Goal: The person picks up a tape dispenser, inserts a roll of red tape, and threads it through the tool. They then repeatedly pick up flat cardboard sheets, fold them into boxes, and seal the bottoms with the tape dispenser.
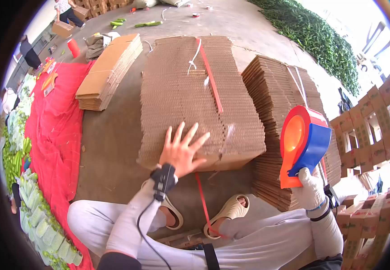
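Observation:
My left hand (pixel 179 153), bare with fingers spread, lies on the near part of a big stack of flattened cardboard boxes (pixel 177 85). A red strap (pixel 210 78) and a knotted white string (pixel 194 60) lie on top of that stack. My right hand (pixel 309 189), in a white glove, grips a tape dispenser (pixel 319 139) and holds it up at the right. The dispenser is blue and orange and carries a large red-edged tape roll. Behind it leans a second stack of flattened boxes (pixel 267 108), partly hidden by the dispenser.
A smaller cardboard bundle (pixel 109 67) lies left, beside a red sheet (pixel 53 130). Netted green produce (pixel 46 220) lines the left edge. Assembled cartons (pixel 370 121) stand right; a green heap (pixel 312 40) lies behind. Two people are at the far left, one bending over a box (pixel 62 29).

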Demonstrator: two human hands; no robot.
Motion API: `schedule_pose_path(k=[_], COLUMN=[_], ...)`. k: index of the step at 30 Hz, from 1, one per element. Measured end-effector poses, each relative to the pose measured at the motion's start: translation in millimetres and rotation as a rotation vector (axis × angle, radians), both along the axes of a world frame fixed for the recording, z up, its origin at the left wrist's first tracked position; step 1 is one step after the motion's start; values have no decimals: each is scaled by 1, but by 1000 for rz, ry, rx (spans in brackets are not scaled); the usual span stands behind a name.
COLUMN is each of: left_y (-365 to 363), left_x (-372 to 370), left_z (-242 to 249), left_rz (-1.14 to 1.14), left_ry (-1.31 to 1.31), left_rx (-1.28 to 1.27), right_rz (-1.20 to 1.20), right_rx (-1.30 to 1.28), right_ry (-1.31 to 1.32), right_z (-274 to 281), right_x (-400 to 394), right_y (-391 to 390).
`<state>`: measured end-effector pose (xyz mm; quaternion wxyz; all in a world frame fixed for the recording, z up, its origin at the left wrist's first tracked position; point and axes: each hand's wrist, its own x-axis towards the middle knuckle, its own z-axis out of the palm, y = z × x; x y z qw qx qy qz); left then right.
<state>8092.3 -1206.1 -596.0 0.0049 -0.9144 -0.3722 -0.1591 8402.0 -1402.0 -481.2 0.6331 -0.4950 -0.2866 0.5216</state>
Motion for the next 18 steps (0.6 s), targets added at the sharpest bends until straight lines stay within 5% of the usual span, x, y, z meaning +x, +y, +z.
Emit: schedule_pose_path(k=[7, 18], left_y=[90, 89], left_x=[23, 17], left_z=[-21, -27], left_rz=[22, -26], left_ry=[75, 30], left_rx=[-22, 50], right_rz=[122, 111], right_rx=[-106, 57], right_ry=[2, -50], right_z=[6, 7], right_x=[0, -1], right_y=[24, 32])
